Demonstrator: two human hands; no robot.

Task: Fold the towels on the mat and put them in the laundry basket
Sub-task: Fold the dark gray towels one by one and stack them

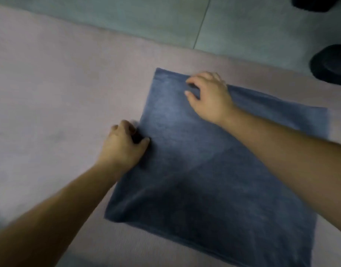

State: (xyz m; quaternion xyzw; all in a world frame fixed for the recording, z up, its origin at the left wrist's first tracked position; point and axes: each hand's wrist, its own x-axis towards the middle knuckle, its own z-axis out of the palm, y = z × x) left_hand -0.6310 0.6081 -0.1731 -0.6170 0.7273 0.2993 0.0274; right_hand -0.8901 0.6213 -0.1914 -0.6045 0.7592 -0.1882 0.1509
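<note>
A blue towel (214, 170) lies flat on the pale pink mat (56, 97), folded into a rough rectangle. My left hand (125, 145) pinches the towel's left edge between thumb and curled fingers. My right hand (208, 95) grips the far edge near the top left corner, fingers curled over the fabric. Both forearms reach in from the bottom of the view. The laundry basket is not in view.
Grey-green floor tiles (127, 20) run beyond the mat's far edge. Two dark shoe-like shapes sit at the right, one (331, 64) beside the mat and one (318, 2) at the top corner. Bare mat spreads to the left of the towel.
</note>
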